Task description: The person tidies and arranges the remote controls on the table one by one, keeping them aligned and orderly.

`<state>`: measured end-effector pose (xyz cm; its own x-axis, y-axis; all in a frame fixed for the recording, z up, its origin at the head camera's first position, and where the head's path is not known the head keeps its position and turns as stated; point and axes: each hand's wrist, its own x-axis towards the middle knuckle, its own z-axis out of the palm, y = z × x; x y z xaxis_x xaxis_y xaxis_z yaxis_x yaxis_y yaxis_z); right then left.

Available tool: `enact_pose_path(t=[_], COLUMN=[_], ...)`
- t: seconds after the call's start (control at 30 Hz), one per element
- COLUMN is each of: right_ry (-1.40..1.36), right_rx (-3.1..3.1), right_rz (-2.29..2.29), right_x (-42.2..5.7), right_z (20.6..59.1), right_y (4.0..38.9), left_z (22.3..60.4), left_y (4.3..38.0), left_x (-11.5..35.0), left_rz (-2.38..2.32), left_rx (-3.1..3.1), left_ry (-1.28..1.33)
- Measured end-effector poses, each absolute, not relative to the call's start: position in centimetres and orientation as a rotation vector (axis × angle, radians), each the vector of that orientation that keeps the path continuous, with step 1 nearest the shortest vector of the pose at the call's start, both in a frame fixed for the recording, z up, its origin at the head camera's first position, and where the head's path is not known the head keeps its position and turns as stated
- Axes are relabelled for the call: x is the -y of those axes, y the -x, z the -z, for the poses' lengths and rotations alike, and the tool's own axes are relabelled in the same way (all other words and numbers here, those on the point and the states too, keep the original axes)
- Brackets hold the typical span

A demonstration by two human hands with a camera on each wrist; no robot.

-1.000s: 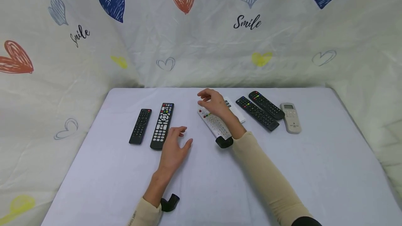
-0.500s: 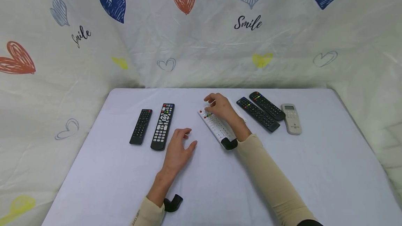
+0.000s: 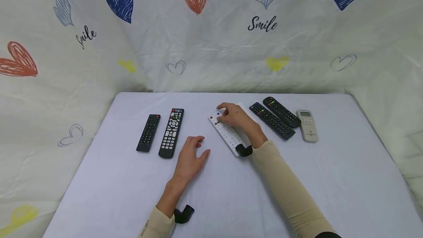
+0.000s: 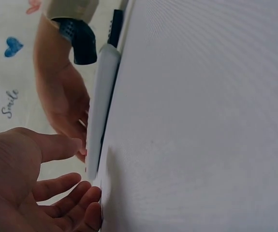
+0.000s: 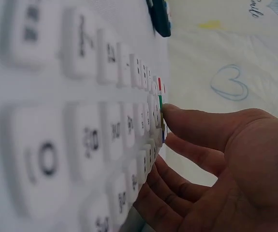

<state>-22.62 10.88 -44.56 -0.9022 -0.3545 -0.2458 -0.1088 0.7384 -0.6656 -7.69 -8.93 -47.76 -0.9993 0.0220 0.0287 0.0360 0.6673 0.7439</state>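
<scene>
A white remote control (image 3: 228, 133) lies slanted at the middle of the table. My right hand (image 3: 236, 116) holds its far end, thumb over the coloured buttons and fingers curled round the right edge. The fingertips are hidden behind that edge in the right wrist view. My hand covers most of a second white remote beside it. My left hand (image 3: 189, 157) hovers empty, loosely curved, between the white remote and a black remote with white buttons (image 3: 171, 133). In the left wrist view its fingers (image 4: 71, 193) are near the white remote's far end (image 4: 94, 164).
A small black remote (image 3: 148, 133) lies at the left. To the right, two black remotes (image 3: 272, 120) (image 3: 282, 111) lie slanted side by side, next to a beige air-conditioner remote (image 3: 307, 126). A heart-printed cloth (image 3: 211, 39) hangs behind the table.
My right hand has come down and slightly right onto the white remote's far end, covering the second white one. My left hand has drifted a little right. The remotes lie as before.
</scene>
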Motion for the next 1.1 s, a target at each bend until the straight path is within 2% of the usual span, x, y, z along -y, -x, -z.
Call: enact_pose_path(t=[0.87, 1.1], right_ry=[0.47, 0.409], right_rx=[-2.487, -2.49], right_rz=[0.78, 0.821], right_x=[-11.6, -11.6], right_z=[44.1, 44.2], right_y=[23.6, 23.7], left_z=[47.7, 47.6], left_y=[7.7, 7.7], left_x=[8.7, 8.6], left_rz=[1.302, 1.306], left_rx=[2.877, 2.88], left_ry=[0.06, 0.066])
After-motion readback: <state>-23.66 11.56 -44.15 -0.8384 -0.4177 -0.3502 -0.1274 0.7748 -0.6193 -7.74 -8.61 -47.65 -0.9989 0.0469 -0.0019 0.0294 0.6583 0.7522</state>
